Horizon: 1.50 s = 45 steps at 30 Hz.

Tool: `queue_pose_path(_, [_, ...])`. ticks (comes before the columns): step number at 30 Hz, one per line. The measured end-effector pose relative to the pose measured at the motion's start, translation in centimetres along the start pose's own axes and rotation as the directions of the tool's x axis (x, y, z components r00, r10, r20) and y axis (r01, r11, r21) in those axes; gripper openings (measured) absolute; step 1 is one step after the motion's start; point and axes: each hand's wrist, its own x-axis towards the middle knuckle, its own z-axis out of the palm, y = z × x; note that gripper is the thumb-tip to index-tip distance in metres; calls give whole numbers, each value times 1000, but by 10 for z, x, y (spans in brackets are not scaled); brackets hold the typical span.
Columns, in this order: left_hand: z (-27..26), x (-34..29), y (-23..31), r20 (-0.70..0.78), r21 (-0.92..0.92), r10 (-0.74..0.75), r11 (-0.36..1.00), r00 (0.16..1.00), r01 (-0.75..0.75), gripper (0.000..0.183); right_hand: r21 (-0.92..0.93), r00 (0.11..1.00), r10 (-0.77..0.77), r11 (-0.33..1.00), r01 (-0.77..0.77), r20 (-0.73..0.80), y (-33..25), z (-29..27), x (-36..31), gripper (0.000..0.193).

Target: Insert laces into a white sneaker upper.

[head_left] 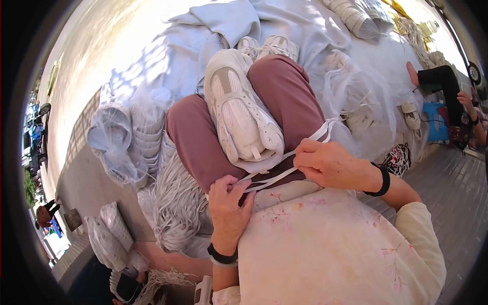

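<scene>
A white shoe upper [241, 114] with mesh panels rests on my lap between my knees, its heel end toward me. White shoelace [274, 179] is stretched between my hands, just on the near side of the heel. My left hand [227, 208] pinches the lace at the left, thumb against fingers. At the right, closed fingers of my right hand [330, 162] grip the lace too, and loose lengths of it loop out beyond them over my thigh. The lace's ends cannot be made out.
To my left lie a thick bundle of white laces [178, 213] and stacked pale uppers in clear plastic [109, 134]. Another plastic bag [351, 101] is at the right. Pale sheeting [310, 30] spreads ahead. A person's leg [439, 81] shows beside a blue stool [435, 122].
</scene>
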Motion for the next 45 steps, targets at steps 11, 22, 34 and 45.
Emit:
queue_pose_path(11, [-22, -8, -19, 40, -138, -46, 989, 998, 51, 14, 165, 999, -2, 986, 10, -51, -5, -33, 9, 4])
queue_pose_path(22, [-100, -41, -66, -50, -555, -203, 819, 978, 142, 26, 162, 974, 190, 972, -170, -119, -20, -91, 8, 3])
queue_pose_path(34, [-228, -100, -171, -841, -528, -531, 848, 103, 57, 31, 570, 466, 450, 808, 149, -761, 133, -267, -39, 30])
queue_pose_path(45, [-252, -166, -284, -879, -472, -413, 694, -237, 544, 55, 537, -210, 590, 802, 261, -779, 237, -341, -104, 37])
